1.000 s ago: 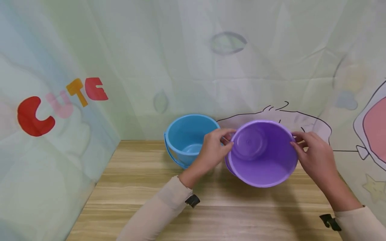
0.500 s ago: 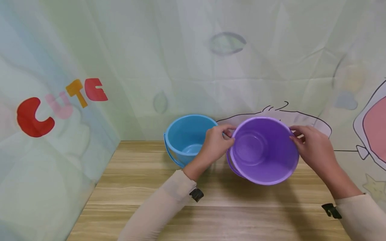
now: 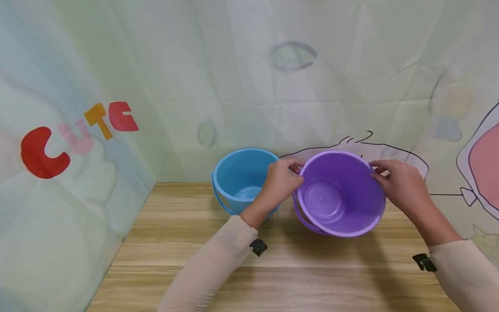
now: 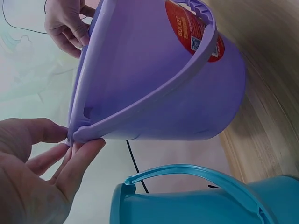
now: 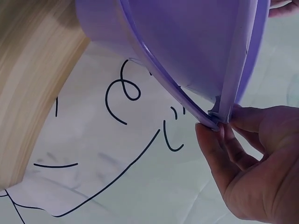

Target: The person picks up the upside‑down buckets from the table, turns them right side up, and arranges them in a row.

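A purple plastic bucket [image 3: 358, 203] is tilted in the head view, its mouth facing me and its inner bottom showing. My left hand [image 3: 278, 182] pinches its rim on the left side. On the opposite side, my right hand [image 3: 405, 184] grips the rim between thumb and fingers. The left wrist view shows the bucket's purple handle [image 4: 184, 71] hanging along its outer wall, past a red oval label [image 4: 180, 23]. In the right wrist view, the right fingertips [image 5: 210, 144] sit right where the handle meets the rim. The base is close over the table.
Left of the purple bucket, a blue bucket [image 3: 241, 173] stands upright on the wooden table [image 3: 175, 242], partly covered by my left hand. Its blue handle [image 3: 220, 197] hangs down. A printed cloth backdrop [image 3: 241, 65] rises behind and along the left side.
The purple bucket's mouth has tipped slightly further upward, and its handle shows more below the rim. My left hand has moved a little upward, the right slightly up and left.
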`<state>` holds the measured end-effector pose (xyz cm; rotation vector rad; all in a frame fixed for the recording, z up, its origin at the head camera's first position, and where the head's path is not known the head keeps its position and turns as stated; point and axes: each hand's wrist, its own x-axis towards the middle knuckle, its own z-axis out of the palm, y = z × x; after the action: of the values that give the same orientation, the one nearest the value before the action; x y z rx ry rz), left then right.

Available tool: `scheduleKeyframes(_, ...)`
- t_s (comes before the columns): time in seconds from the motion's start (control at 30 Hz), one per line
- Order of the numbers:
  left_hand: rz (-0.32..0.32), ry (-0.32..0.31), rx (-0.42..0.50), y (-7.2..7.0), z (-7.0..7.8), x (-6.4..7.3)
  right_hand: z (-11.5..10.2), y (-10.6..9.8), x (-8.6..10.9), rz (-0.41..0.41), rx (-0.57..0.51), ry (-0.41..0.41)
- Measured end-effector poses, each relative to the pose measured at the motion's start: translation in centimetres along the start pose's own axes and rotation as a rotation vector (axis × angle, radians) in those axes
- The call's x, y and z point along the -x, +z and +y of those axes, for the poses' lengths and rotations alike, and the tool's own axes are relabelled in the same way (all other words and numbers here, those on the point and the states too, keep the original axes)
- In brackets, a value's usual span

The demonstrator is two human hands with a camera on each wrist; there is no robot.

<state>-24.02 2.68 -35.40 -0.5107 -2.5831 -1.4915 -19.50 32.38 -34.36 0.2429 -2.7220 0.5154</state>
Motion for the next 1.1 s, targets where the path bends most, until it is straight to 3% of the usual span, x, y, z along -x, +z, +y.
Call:
scheduleKeyframes(0.23,-0.052,-0.11,0.094,0.1,0.3,-0.3,0.3,0.1,-0.9,-0.097,-0.004,0.045)
scheduleKeyframes(0.33,-0.059,-0.141,0.093,0.3,0.3,-0.4,0.5,0.2,-1.2,-0.128,-0.008,0.053)
scheduleKeyframes(0.8,-0.097,-0.17,0.046,1.1,0.1,-1.2,1.4,0.4,-2.2,-0.252,0.017,0.071)
scheduleKeyframes(1.1,-0.138,-0.218,-0.004,1.2,0.0,-1.4,1.3,0.4,-2.4,-0.35,-0.047,0.106)
